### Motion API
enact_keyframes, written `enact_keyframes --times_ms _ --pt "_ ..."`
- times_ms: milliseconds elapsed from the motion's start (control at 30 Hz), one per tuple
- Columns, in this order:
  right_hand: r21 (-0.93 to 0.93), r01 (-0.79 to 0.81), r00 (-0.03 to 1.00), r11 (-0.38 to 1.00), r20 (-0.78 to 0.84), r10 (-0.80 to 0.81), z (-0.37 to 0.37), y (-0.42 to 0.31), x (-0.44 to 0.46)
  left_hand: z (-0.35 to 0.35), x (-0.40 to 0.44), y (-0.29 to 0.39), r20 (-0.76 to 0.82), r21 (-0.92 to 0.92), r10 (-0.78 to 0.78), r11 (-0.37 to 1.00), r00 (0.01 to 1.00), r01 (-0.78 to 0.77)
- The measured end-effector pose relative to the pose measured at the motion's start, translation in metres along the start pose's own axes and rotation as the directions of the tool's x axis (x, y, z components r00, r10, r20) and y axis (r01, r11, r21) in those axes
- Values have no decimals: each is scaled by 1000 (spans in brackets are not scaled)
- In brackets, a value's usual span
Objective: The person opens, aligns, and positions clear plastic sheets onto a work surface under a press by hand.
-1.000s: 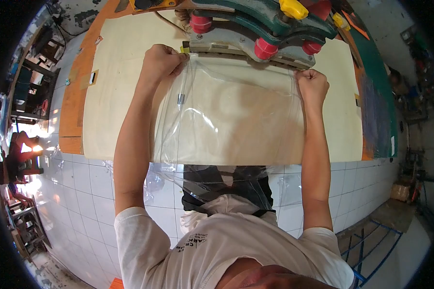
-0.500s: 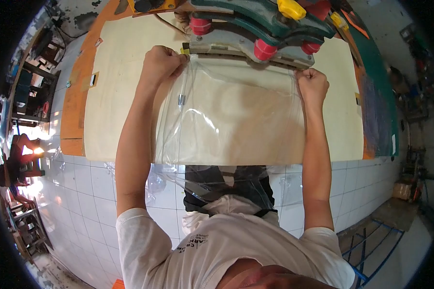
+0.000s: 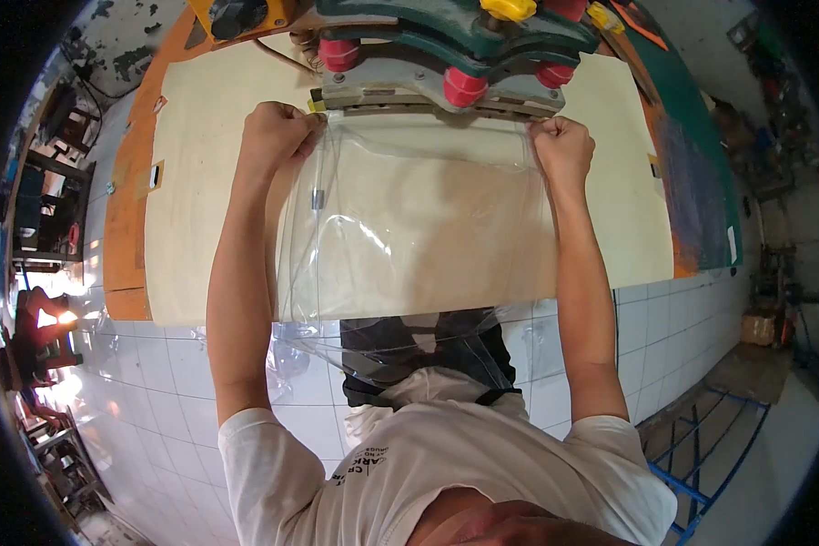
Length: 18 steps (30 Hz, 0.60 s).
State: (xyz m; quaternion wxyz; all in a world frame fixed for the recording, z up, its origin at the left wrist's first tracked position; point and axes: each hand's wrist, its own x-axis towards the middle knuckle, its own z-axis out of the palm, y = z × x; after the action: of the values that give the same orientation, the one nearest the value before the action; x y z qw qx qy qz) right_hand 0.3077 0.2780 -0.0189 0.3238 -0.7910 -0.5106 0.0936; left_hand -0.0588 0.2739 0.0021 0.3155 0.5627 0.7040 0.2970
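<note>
A clear plastic sheet (image 3: 409, 237) is stretched between my two hands over the cream-coloured table covering, and its near part hangs past the table edge toward my lap. My left hand (image 3: 284, 132) pinches its far left corner, beside a small yellow piece at the bar's end. At the far right corner my right hand (image 3: 564, 147) is closed on the same sheet. The sheet's far edge lies along the metal bar (image 3: 437, 98) of a dark green machine (image 3: 464, 45) with red knobs. Whether that edge runs under the bar is hard to see.
The cream covering (image 3: 200, 209) lies on an orange-brown wooden table (image 3: 125, 237). A yellow-orange box (image 3: 241, 16) stands at the back left. On the right is a green surface (image 3: 719, 182) with a translucent sheet. A blue metal frame (image 3: 701, 455) stands on the floor.
The view has shifted, so machine and table appear further left and slightly higher. Both hands keep their grip on the sheet's corners at the bar.
</note>
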Motion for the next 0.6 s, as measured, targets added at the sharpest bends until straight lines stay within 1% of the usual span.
enact_keyframes --times_ms 167,233,433,533,600 --pt "15 -1 1000 1000 -3 1 1 2 0 0 0 0 4 -8 -4 1000 1000 4" --pt "24 56 998 998 -28 -55 0 2 0 -1 3 -2 11 -16 -14 1000 1000 14" --pt "24 16 1000 1000 -19 -15 0 -1 0 -1 4 -2 13 -27 -21 999 1000 21" --pt "38 38 999 999 -30 -37 -2 -2 -1 -1 7 -2 7 19 -16 1000 1000 16" --pt "40 31 999 999 -20 -30 -2 -1 -1 -1 3 1 3 0 -18 1000 1000 18"
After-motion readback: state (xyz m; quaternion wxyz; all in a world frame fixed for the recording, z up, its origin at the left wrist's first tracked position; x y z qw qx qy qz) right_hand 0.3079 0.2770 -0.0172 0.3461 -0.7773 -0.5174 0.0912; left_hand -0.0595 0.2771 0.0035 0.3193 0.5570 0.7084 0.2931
